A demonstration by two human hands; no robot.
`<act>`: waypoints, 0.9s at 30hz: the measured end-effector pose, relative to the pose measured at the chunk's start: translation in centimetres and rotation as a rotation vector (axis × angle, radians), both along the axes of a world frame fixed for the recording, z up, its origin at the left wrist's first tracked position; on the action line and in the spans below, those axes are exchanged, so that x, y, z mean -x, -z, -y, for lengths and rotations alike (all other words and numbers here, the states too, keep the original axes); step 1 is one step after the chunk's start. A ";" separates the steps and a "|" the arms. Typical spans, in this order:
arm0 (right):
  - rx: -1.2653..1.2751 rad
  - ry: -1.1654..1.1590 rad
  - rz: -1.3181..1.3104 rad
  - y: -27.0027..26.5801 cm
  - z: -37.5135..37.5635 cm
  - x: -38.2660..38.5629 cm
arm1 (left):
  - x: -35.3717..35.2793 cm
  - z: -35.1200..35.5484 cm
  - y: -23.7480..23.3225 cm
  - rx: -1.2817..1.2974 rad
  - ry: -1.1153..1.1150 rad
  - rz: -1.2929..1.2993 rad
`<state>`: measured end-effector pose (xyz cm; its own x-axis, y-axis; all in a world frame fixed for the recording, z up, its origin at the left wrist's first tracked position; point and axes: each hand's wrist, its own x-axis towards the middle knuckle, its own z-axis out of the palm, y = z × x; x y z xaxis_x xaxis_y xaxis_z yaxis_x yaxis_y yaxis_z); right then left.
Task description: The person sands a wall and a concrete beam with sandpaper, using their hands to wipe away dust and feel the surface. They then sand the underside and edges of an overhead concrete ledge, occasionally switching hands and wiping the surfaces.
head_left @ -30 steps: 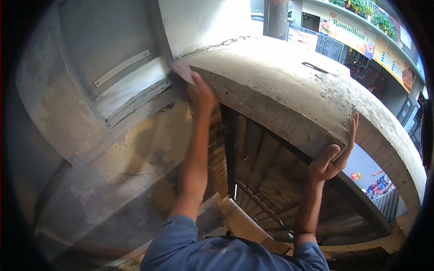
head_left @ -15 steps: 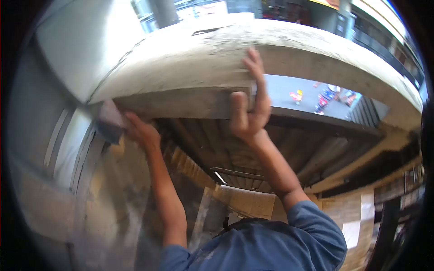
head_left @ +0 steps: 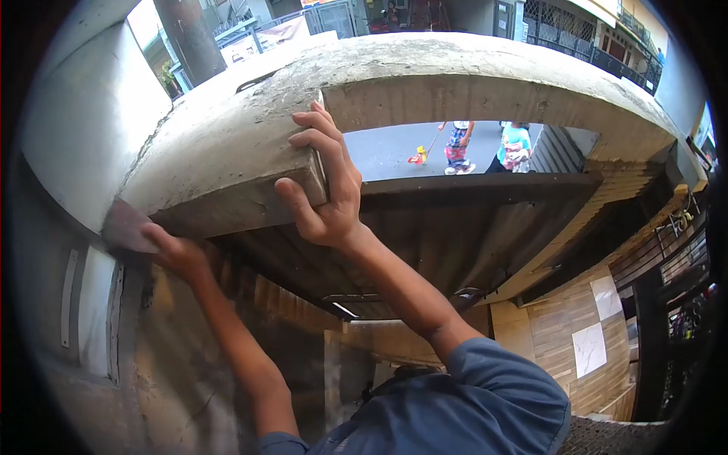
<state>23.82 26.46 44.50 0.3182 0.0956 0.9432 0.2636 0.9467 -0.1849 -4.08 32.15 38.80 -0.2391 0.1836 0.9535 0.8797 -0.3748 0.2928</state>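
Observation:
My left hand point(head_left: 178, 252) grips the edge of a flat, greyish-brown sheet point(head_left: 130, 226), which lies against the wall corner at the left end of the concrete ledge point(head_left: 220, 144). What the sheet is made of I cannot tell. My right hand point(head_left: 330, 178) is wrapped round the squared end of the ledge's thicker part, thumb on the front face and fingers over the top. A thin light edge shows beside its fingers at the ledge's end.
Beyond the ledge, people point(head_left: 459, 148) stand on a grey street. A dark ribbed panel point(head_left: 425, 243) hangs below the opening. A post point(head_left: 189, 42) rises behind the ledge at the left. Wooden flooring with white tiles point(head_left: 589, 350) lies at the lower right.
The view has shifted to the right, showing more of the street and people. My right hand's fingers have bent over the ledge end. The sheet and my left hand have reached the wall corner.

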 end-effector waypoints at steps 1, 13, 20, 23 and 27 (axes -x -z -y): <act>-0.007 0.009 -0.017 0.0 0.1 0.1 | -2.5 1.6 -2.6 0.210 0.063 0.311; -0.004 -0.011 -0.025 -0.4 0.2 0.5 | -12.2 5.0 -0.2 0.017 -0.016 -0.015; 0.014 0.005 -0.011 0.1 0.6 0.7 | -10.9 5.0 -2.7 0.487 0.489 0.493; 0.032 0.049 0.000 -0.2 0.9 0.7 | -13.2 6.3 -3.2 -0.212 0.100 0.050; 0.070 0.021 0.000 -0.1 1.2 0.7 | -11.4 7.7 -5.1 0.507 0.564 0.461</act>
<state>23.08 25.27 44.58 0.3211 0.1542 0.9344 0.2835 0.9257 -0.2502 7.34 24.41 43.91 -0.3252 0.7646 0.5564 0.3567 -0.4457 0.8210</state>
